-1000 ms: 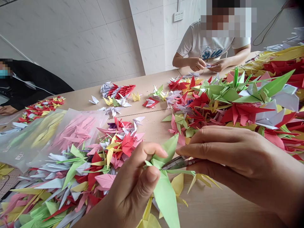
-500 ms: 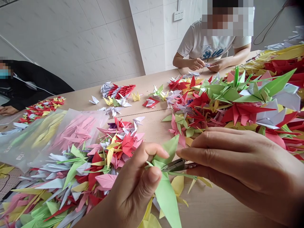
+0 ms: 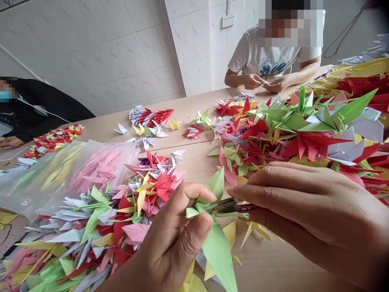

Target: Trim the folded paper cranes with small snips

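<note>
Between the thumb and bent index finger of my left hand (image 3: 182, 227) is a green paper crane (image 3: 217, 243), its wings spread up and down. My right hand (image 3: 300, 215) is closed around a small pointed metal tool (image 3: 223, 205), mostly hidden by my fingers. The tool's narrow metal end reaches into the middle of the crane, beside its thin green point. Whether its tip grips the paper I cannot tell. Under my hands, yellow paper cranes (image 3: 258, 231) lie on the table.
A heap of mixed paper cranes (image 3: 288, 125) rises at the right, another heap (image 3: 100, 227) at the left. Plastic bags (image 3: 124, 152) of folded paper lie behind the left heap. Across the table (image 3: 194, 162), a person in a white shirt (image 3: 270, 61) handles small paper; a person in black (image 3: 45, 101) sits left.
The green crane has tilted slightly in my left hand, its lower wing swinging right and its upper wing left. My left thumb has shifted right. The tool stays at the crane's middle.
</note>
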A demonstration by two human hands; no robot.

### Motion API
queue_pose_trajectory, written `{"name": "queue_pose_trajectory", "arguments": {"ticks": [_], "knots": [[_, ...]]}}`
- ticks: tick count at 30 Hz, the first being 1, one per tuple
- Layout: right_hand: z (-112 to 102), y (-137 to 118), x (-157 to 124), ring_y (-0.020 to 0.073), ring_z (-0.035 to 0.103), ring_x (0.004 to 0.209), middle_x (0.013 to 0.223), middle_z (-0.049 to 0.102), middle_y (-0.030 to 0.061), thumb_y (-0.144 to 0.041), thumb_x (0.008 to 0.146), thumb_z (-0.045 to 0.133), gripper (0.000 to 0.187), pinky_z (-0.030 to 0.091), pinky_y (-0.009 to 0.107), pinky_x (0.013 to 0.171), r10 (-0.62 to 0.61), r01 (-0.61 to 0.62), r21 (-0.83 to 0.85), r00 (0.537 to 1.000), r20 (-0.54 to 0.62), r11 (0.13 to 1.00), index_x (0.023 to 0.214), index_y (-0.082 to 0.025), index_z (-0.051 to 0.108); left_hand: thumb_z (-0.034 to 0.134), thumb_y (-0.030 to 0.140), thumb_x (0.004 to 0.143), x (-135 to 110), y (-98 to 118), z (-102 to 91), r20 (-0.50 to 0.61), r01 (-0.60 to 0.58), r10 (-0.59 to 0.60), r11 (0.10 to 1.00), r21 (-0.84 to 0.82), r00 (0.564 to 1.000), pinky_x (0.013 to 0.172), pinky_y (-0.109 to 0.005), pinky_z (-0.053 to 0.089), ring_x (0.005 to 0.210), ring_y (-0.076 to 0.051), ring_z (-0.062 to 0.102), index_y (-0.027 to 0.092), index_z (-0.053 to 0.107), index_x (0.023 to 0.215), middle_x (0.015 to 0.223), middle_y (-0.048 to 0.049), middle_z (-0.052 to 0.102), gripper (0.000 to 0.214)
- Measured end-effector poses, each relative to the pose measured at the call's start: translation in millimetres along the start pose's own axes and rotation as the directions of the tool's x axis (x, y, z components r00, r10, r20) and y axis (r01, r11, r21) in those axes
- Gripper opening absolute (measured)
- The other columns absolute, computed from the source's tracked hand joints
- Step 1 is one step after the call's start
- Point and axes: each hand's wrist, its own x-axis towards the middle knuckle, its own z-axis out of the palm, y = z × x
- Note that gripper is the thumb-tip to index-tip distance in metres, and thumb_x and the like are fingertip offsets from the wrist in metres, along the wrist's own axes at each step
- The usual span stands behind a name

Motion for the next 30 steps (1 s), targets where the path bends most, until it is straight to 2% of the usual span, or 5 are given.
{"name": "queue_pose_trajectory", "arguments": {"ticks": [10,15,20,23,30], "knots": [[-5.4,3.6,7.1,0.0092,0.061,0.072,0.086,0.065,-0.0012,-0.026,0.098,0.063,0.010,0.045,0.018,0.063,0.154,-0.148,0.192,0.988,-0.017,0.970,0.106,-0.020,0.060,0.063,0.037,0.094,10.3,-2.3,8.4,-0.124,-0.046,0.073,0.976,0.212,0.990,0.083,-0.023,0.056,0.098,-0.020,0.069,0.036,0.064,0.116,0.106,-0.0002,0.071,0.022],[1.8,11.9,17.2,0.0076,0.045,0.058,0.072,0.052,-0.0078,-0.035,0.084,0.079,0.038,0.038,0.016,0.051,0.291,-0.274,0.439,0.956,0.030,0.856,0.103,-0.019,0.051,0.065,0.034,0.092,17.8,-13.9,10.3,-0.085,-0.108,0.144,0.935,0.338,0.986,0.082,-0.023,0.061,0.105,-0.022,0.074,0.035,0.060,0.114,0.108,-0.0032,0.074,0.023],[10.6,13.3,19.6,0.0078,0.042,0.056,0.064,0.049,-0.0082,-0.014,0.078,0.077,0.019,0.032,0.018,0.052,0.343,-0.383,0.396,0.924,0.170,0.834,0.085,-0.019,0.060,0.072,0.027,0.084,20.1,-29.3,7.1,-0.044,-0.018,0.029,0.975,0.221,0.999,0.089,-0.032,0.062,0.103,-0.026,0.074,0.034,0.055,0.122,0.113,-0.0061,0.073,0.043],[13.1,13.4,19.3,0.0076,0.038,0.055,0.062,0.047,-0.0075,-0.004,0.075,0.067,0.019,0.030,0.019,0.053,0.349,-0.382,0.390,0.924,0.155,0.838,0.070,-0.018,0.055,0.069,0.031,0.088,21.7,-27.1,7.7,-0.072,0.025,-0.015,0.990,0.141,0.997,0.087,-0.035,0.062,0.097,-0.025,0.074,0.032,0.057,0.116,0.109,-0.0055,0.071,0.030],[8.1,13.0,21.1,0.0086,0.035,0.056,0.063,0.040,-0.0076,-0.033,0.092,0.063,0.031,0.031,0.019,0.048,0.408,-0.470,0.573,0.880,0.243,0.671,0.071,-0.020,0.045,0.068,0.038,0.091,25.5,4.1,22.6,-0.268,0.049,-0.050,0.999,-0.009,0.962,0.064,-0.020,0.053,0.071,-0.013,0.063,0.029,0.061,0.104,0.091,0.0022,0.066,0.017]]}}
